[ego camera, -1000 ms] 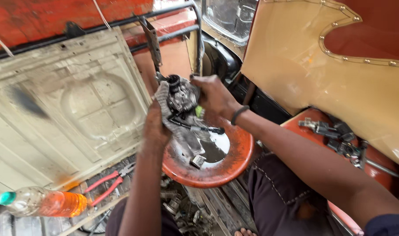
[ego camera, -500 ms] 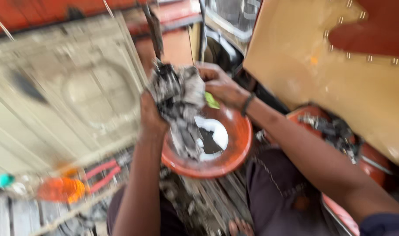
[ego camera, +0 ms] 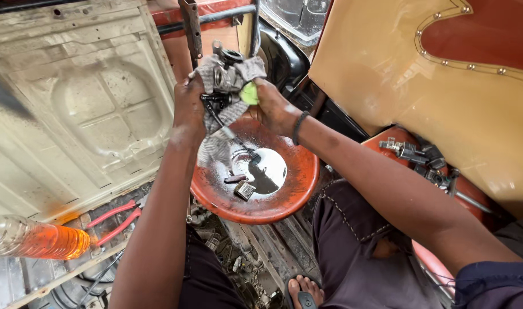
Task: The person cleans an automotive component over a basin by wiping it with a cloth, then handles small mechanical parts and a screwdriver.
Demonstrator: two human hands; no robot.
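My left hand (ego camera: 190, 106) holds a small metal engine part (ego camera: 224, 74), a carburettor by its shape, wrapped in a grey rag (ego camera: 215, 126). My right hand (ego camera: 275, 106) grips the other side of the part and a small green thing (ego camera: 249, 93) against it. Both hands are raised above an orange bowl (ego camera: 295, 194) with dark liquid and small metal pieces (ego camera: 244, 190) in it. The rag's lower end hangs down over the bowl.
Red-handled pliers (ego camera: 115, 220) lie at the lower left beside a plastic bottle of orange liquid (ego camera: 35, 240). A cream metal panel (ego camera: 72, 103) fills the left. A tan and red upholstered panel (ego camera: 444, 86) stands at the right, with a metal fitting (ego camera: 416, 154) below it.
The hands and the wrapped part have risen slightly above the bowl, and the rag now covers more of the part. The view has steadied after a blur.
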